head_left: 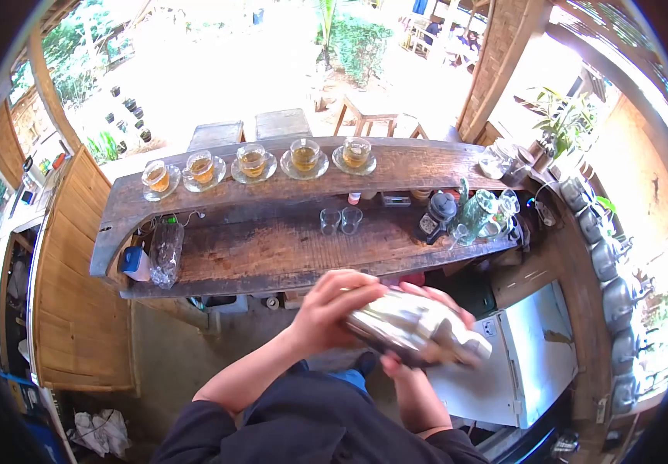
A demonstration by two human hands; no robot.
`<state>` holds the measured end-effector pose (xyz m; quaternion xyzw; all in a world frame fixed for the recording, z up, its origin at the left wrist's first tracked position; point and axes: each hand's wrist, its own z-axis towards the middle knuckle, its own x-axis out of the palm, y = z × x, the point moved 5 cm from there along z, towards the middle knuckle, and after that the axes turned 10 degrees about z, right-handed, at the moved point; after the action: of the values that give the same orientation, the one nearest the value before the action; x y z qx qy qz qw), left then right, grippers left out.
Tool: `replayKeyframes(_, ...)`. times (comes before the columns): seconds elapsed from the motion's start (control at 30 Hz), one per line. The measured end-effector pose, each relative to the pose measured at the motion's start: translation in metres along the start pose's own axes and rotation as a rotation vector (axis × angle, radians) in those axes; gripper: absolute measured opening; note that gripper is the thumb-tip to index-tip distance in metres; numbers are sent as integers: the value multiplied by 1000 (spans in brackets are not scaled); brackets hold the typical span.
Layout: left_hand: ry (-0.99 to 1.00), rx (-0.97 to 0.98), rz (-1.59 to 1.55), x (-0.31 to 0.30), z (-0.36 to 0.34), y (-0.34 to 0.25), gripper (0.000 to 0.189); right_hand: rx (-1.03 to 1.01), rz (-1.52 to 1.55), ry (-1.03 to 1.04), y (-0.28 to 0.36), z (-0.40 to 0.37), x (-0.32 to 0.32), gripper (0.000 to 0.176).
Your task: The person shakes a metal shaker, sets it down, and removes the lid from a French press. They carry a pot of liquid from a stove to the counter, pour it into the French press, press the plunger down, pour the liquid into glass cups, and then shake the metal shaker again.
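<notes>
Fingers of the left hand (335, 308) and right hand (401, 370) grasp the metal shaker (407, 325), right of frame center. The shaker partly hides the right hand; its narrow end, pointing lower right, is motion-blurred. Beyond, the table (264, 251) shows open board left of the two empty glasses (340, 221). Both forearms angle up from the bottom.

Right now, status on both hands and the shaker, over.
Left hand and right hand gripping metal cocktail shaker, tilted, motion-blurred. Nothing seen blocking it. Five filled glass cups stand apart, far side of wooden bar.
</notes>
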<state>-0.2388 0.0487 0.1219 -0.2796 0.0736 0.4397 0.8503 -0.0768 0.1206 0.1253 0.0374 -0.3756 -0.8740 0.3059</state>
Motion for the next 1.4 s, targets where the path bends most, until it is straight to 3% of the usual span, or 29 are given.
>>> replayKeyframes(0.03, 42, -170, -33, 3, -24, 21, 75, 81, 159, -123, -26, -13, 22, 106)
replayKeyframes(0.07, 86, -341, -67, 7, -49, 38, 79, 34, -480, 42, -41, -24, 12, 103)
replayKeyframes(0.13, 149, -470, -67, 10, -59, 40, 83, 556, 63, -262, -77, -36, 19, 109)
replayKeyframes(0.2, 152, -415, -60, 12, -44, 31, 85, 357, -53, -213, -49, -22, 8, 107)
replayKeyframes(0.23, 150, -281, -18, 7, -26, 20, 85, 80, -68, -208, -34, -20, -1, 104)
replayKeyframes(0.27, 91, -131, -18, -1, -2, 0, 80, 84, 219, -212, -11, -2, 7, 116)
replayKeyframes(0.33, -10, 172, -53, -6, 26, -23, 74, -161, 224, -312, 27, 4, 4, 132)
replayKeyframes(0.4, -32, 261, -70, -9, 30, -27, 68, -324, 146, -124, 35, 3, 9, 143)
replayKeyframes(0.43, 8, 121, -87, -3, 16, -7, 69, -316, 62, -143, 8, -5, 5, 132)
replayKeyframes(0.47, 52, -17, -105, 6, -3, 14, 69, -141, -84, 105, -19, -12, -11, 114)
replayKeyframes(0.53, 156, -582, -359, 34, -63, 51, 82, 178, -443, -71, -38, -29, 5, 99)
replayKeyframes(0.6, 234, -670, -344, 44, -74, 53, 82, 531, 3, -252, -66, -38, 0, 103)
replayKeyframes(0.63, 240, -665, -346, 43, -65, 49, 82, 417, -26, -242, -48, -29, 1, 100)
replayKeyframes(0.67, 165, -454, -280, 36, -45, 36, 81, 232, -174, -160, -23, -20, -3, 97)
replayKeyframes(0.73, 58, -38, -126, 6, 12, -9, 71, -47, 237, -129, 16, 1, 3, 104)
replayKeyframes(0.8, -20, 248, -109, -10, 39, -38, 62, -229, 90, -49, 72, 7, 8, 116)
replayKeyframes(0.83, -44, 309, -115, -14, 44, -46, 58, 140, 304, -187, 77, 0, 8, 120)
replayKeyframes(0.87, -41, 304, -115, -12, 39, -42, 58, -56, 210, -245, 72, -5, 12, 119)
replayKeyframes(0.93, -26, 182, -160, -2, 20, -16, 65, -57, 17, -34, 55, -3, 13, 114)
replayKeyframes(0.97, 22, 27, -154, 8, -4, 7, 75, 61, -149, 26, 2, -24, -9, 106)
replayKeyframes(1.0, 76, -239, -237, 24, -38, 34, 82, -142, -396, 127, -6, -13, 12, 97)
replayKeyframes(1.03, 157, -457, -309, 38, -66, 54, 83, 139, -417, -32, -28, -26, 9, 97)
replayKeyframes(1.07, 235, -682, -378, 47, -86, 65, 84, 580, 68, -252, -58, -40, 8, 100)
replayKeyframes(1.1, 243, -687, -379, 46, -86, 58, 84, 515, 49, -267, -55, -43, 5, 101)
replayKeyframes(1.2, 164, -504, -271, 32, -41, 24, 77, 98, -105, -84, -9, -27, -6, 106)
replayKeyframes(1.27, -3, 23, -199, 4, 9, -21, 66, -229, 36, 34, 46, 0, 10, 104)
replayKeyframes(1.33, -58, 218, -175, -4, 25, -40, 53, -289, 172, -49, 81, -5, 23, 101)
replayKeyframes(1.37, -34, 217, -197, -1, 23, -36, 56, -132, 180, -100, 79, -16, 18, 99)
replayKeyframes(1.4, -11, 218, -221, 4, 18, -29, 60, -29, 74, -2, 73, -12, 17, 104)
